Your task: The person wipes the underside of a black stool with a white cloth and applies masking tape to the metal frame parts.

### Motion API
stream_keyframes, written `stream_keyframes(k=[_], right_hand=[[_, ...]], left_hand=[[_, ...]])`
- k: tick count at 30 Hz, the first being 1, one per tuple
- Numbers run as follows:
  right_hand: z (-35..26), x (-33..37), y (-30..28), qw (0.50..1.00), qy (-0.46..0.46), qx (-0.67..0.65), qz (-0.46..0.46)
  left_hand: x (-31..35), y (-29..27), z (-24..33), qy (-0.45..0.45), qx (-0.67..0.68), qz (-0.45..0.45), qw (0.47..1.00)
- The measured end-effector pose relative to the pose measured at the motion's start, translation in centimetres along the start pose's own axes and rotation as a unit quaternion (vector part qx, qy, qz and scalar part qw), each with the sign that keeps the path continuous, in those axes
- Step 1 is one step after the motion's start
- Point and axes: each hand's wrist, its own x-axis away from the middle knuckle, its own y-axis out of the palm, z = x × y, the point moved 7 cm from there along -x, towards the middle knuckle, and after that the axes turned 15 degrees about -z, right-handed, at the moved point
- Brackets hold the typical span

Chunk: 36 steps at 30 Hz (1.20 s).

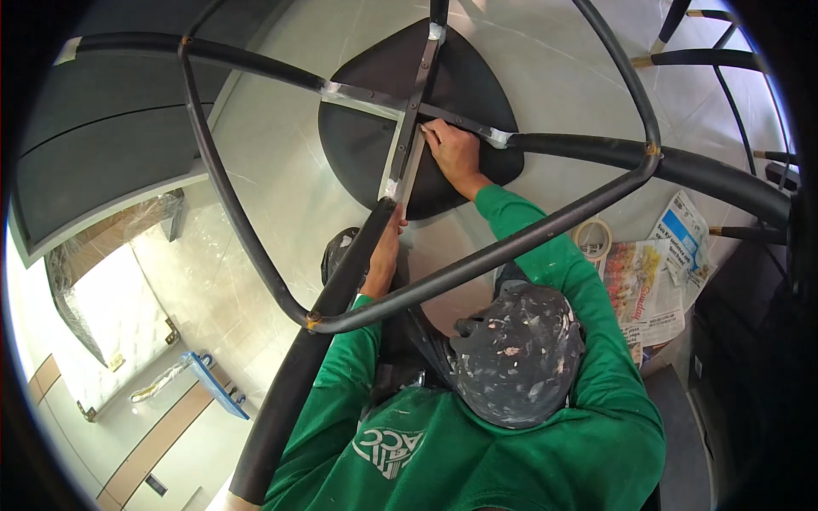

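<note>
An upturned stool with black tubular legs fills the upper middle, its dark padded seat (366, 162) resting underside up. A dark metal cross bracket (411, 111) spans the seat, with whitish wrapping where its arms meet the legs. Along the bracket's near arm runs a pale narrow strip (415, 162). My right hand (456, 153) has its fingers bent and pinched on the strip's upper end, beside the crossing. Lower down, my left hand (383, 260) has its fingertips at the strip's near end; the near stool leg (341, 277) hides part of this hand.
The stool's black foot ring (460, 281) arches over my forearms. To the right lie a tape roll (593, 238) and newspapers (648, 285), with other pale-tipped black legs (711, 58) beyond. At left are a dark grey panel (94, 136) and a blue object (219, 387).
</note>
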Motion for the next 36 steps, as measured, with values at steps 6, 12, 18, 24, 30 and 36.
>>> stream_keyframes(k=[6, 12, 18, 24, 30, 36], right_hand=[[-0.1, 0.1, -0.1, 0.999, -0.002, 0.031, 0.021], [-0.5, 0.2, -0.6, 0.998, -0.043, 0.047, -0.014], [-0.6, 0.2, -0.9, 0.997, -0.041, 0.033, -0.06], [-3.0, 1.8, -2.5, 0.98, -0.164, 0.058, -0.093], [-3.2, 2.3, -1.3, 0.953, -0.099, 0.167, -0.232], [-5.8, 1.3, -2.1, 0.944, -0.087, 0.198, -0.248]], left_hand=[[-0.2, 0.0, -0.7, -0.055, -0.017, 0.037, 0.998], [0.1, 0.2, 0.0, -0.063, -0.026, 0.053, 0.996], [0.1, 0.0, -0.7, -0.067, -0.003, 0.057, 0.996], [-0.4, -0.5, -1.0, -0.041, -0.01, 0.045, 0.998], [-0.2, -0.1, -0.5, -0.048, -0.02, 0.042, 0.998], [-0.4, -0.3, -0.8, -0.029, 0.008, 0.038, 0.999]])
